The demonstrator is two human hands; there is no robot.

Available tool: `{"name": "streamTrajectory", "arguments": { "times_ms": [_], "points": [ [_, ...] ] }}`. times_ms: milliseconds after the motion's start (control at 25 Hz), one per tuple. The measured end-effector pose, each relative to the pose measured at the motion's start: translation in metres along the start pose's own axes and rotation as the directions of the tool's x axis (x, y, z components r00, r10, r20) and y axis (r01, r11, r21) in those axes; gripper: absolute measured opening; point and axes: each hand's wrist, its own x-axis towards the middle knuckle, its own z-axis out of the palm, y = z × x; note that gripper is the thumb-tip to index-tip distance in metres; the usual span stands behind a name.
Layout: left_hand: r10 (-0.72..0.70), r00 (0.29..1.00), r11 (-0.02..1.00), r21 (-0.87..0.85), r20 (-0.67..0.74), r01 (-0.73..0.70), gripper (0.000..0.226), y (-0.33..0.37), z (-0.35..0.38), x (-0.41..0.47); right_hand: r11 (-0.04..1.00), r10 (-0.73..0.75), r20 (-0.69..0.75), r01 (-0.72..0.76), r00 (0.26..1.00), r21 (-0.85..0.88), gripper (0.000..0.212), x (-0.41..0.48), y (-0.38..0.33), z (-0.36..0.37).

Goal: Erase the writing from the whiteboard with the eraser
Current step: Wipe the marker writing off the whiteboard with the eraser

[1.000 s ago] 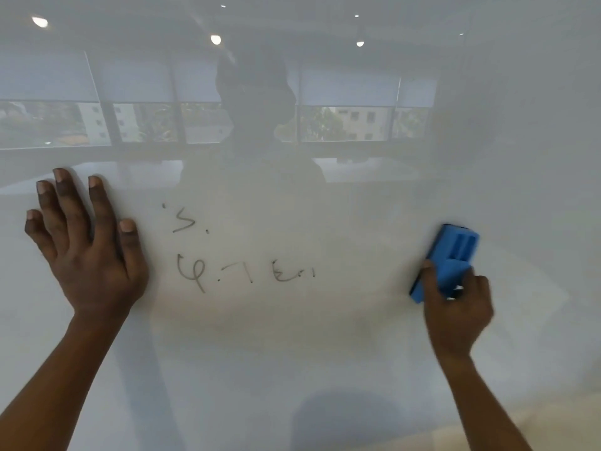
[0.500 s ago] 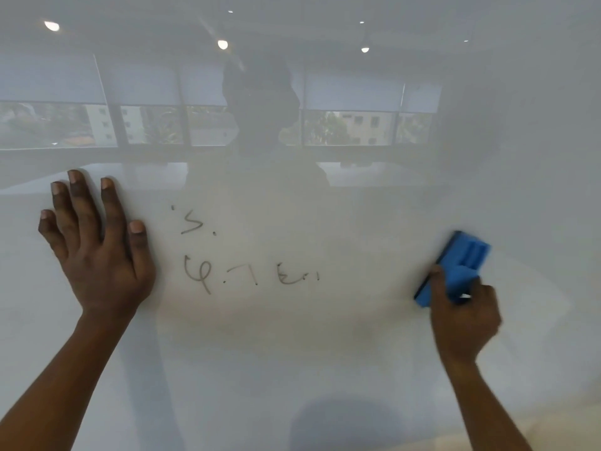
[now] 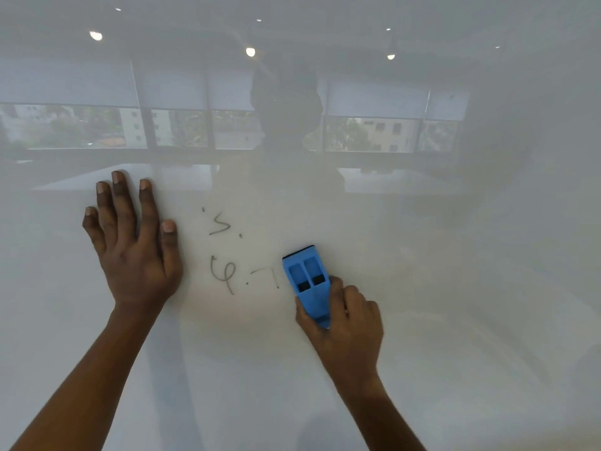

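The blue eraser [image 3: 307, 284] has swept left across the whiteboard [image 3: 455, 288] to the right end of the lower line of writing [image 3: 227, 275]. The right hand [image 3: 344, 323] grips it; the left hand [image 3: 136, 252] rests flat, spread, left of the marks.

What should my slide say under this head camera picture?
Right hand wipes a blue eraser over whiteboard writing; left hand braces.

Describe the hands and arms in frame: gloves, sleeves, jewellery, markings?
Both are bare. The left hand and right hand wear no gloves, and no rings show on the fingers in view. The left forearm and right forearm are uncovered down to the frame's bottom edge: no sleeve, watch or wristband visible. Left-hand nails look short and unpainted.
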Motion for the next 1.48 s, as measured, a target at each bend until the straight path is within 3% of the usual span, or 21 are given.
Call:
{"name": "streamTrajectory", "arguments": {
  "times_ms": [80, 160, 240, 320, 440, 520, 600, 640, 720, 800, 840, 880, 920, 1040, 1120, 1200, 1240, 1320, 1400, 1480],
  "points": [
    [0.002, 1.0, 1.0, 0.004, -0.005, -0.002, 0.059, -0.001, 0.001, -0.001, 0.97, 0.244, -0.078, -0.243, 0.967, 0.021, 0.064, 0.013, 0.03, -0.008],
    [-0.003, 1.0, 1.0, 0.018, -0.014, 0.003, 0.059, 0.0, 0.001, 0.0, 0.827, 0.56, -0.133, -0.541, 0.818, 0.154, 0.066, 0.033, 0.055, -0.021],
    [-0.01, 1.0, 0.999, 0.034, -0.018, 0.011, 0.059, 0.003, 0.002, 0.0, 0.732, 0.68, -0.149, -0.649, 0.718, 0.208, 0.067, 0.04, 0.051, -0.021],
    [-0.009, 1.0, 0.999, 0.047, -0.021, 0.01, 0.059, 0.004, 0.003, -0.001, 0.796, 0.601, -0.108, -0.581, 0.792, 0.169, 0.068, 0.029, 0.017, -0.004],
    [0.004, 1.0, 0.999, 0.04, -0.027, -0.003, 0.06, 0.003, 0.002, -0.001, 0.969, 0.226, -0.024, -0.222, 0.974, 0.111, 0.061, -0.005, -0.055, 0.019],
    [0.016, 1.0, 0.999, 0.03, -0.025, -0.015, 0.059, -0.001, 0.001, 0.0, 0.995, 0.009, -0.003, -0.008, 1.0, 0.102, 0.053, -0.005, -0.065, 0.022],
    [0.026, 0.999, 0.999, 0.026, -0.031, -0.025, 0.059, -0.002, 0.001, 0.0, 0.995, -0.069, -0.032, 0.071, 0.997, 0.064, 0.052, 0.002, -0.042, 0.018],
    [0.026, 0.999, 0.999, 0.024, -0.035, -0.026, 0.059, -0.002, 0.001, -0.001, 0.998, -0.01, -0.06, 0.014, 0.998, 0.058, 0.056, 0.005, -0.025, 0.013],
    [0.024, 0.999, 0.999, 0.028, -0.037, -0.022, 0.059, 0.0, 0.001, 0.0, 0.943, 0.313, -0.116, -0.295, 0.943, 0.152, 0.064, 0.012, 0.003, 0.002],
    [0.006, 1.0, 0.999, 0.044, -0.029, -0.005, 0.06, 0.002, 0.001, 0.0, 0.755, 0.628, -0.105, -0.571, 0.771, 0.322, 0.069, 0.021, 0.002, -0.001],
    [-0.002, 1.0, 0.999, 0.047, -0.022, 0.003, 0.06, 0.004, 0.002, 0.0, 0.69, 0.694, -0.096, -0.621, 0.714, 0.371, 0.07, 0.023, -0.01, 0.002],
    [-0.005, 1.0, 0.999, 0.048, -0.016, 0.006, 0.06, 0.004, 0.002, -0.001, 0.685, 0.695, -0.088, -0.619, 0.714, 0.385, 0.07, 0.02, -0.025, 0.009],
    [-0.005, 1.0, 0.999, 0.048, -0.013, 0.006, 0.06, 0.004, 0.001, -0.001, 0.732, 0.636, -0.07, -0.572, 0.769, 0.37, 0.069, 0.013, -0.045, 0.017],
    [-0.002, 1.0, 0.999, 0.045, -0.002, 0.002, 0.061, 0.002, 0.0, 0.0, 0.931, 0.273, -0.02, -0.258, 0.962, 0.259, 0.061, -0.009, -0.107, 0.03],
    [0.007, 1.0, 0.999, 0.039, 0.009, -0.008, 0.061, 0.0, -0.001, 0.001, 0.978, 0.052, 0.003, -0.051, 0.999, 0.2, 0.053, -0.017, -0.126, 0.034],
    [0.017, 1.0, 0.999, 0.034, 0.005, -0.017, 0.061, -0.001, 0.0, 0.0, 0.984, -0.027, -0.032, 0.032, 0.999, 0.175, 0.051, -0.009, -0.117, 0.033],
    [0.019, 1.0, 0.999, 0.031, 0.002, -0.019, 0.061, -0.002, 0.0, 0.0, 0.987, 0.01, -0.069, 0.001, 0.998, 0.16, 0.054, -0.001, -0.104, 0.03],
    [0.018, 1.0, 0.999, 0.038, -0.001, -0.018, 0.061, -0.002, 0.0, 0.001, 0.969, 0.23, -0.193, -0.206, 0.954, 0.134, 0.06, 0.025, -0.068, 0.02],
    [0.002, 1.0, 0.998, 0.057, 0.0, -0.002, 0.061, 0.001, 0.0, 0.001, 0.869, 0.491, -0.288, -0.444, 0.822, 0.217, 0.062, 0.062, -0.04, 0.007],
    [-0.011, 1.0, 0.998, 0.06, 0.0, 0.011, 0.06, 0.005, 0.0, 0.001, 0.807, 0.586, -0.278, -0.521, 0.761, 0.276, 0.063, 0.084, -0.048, 0.007]
  ]
}}
